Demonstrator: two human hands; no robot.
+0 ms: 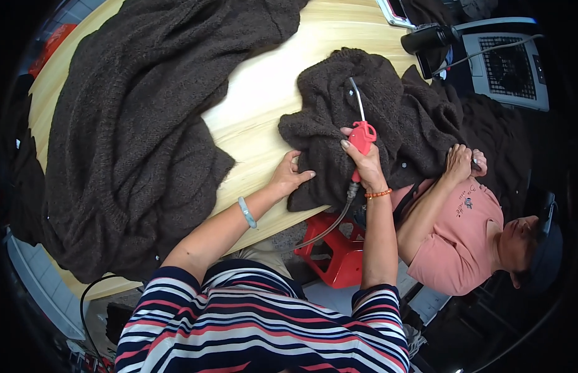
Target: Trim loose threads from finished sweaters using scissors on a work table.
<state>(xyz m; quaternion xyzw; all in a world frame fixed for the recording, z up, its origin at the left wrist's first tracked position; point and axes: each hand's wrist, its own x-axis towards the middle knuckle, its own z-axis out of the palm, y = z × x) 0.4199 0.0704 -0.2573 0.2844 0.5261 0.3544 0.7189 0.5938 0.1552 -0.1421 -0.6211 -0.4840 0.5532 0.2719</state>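
A red air blow gun (362, 138) with a long thin metal nozzle is in my right hand (368, 165), fingers closed around its body. The nozzle points away from me, over a dark brown knit garment (326, 93) bunched on the table. From the gun's lower end a hose (326, 230) runs down to the left. My left hand (289, 176) rests at the near left edge of this garment, thumb and fingers apart and touching the knit. Small shiny spots show on the fabric.
A large heap of the same dark knit (133, 124) covers the left of the pale wooden table (251, 74). At right, a person in a pink shirt (457, 239) has both hands on dark fabric. A red stool (337, 255) stands below the table edge; a black bottle (429, 39) lies far right.
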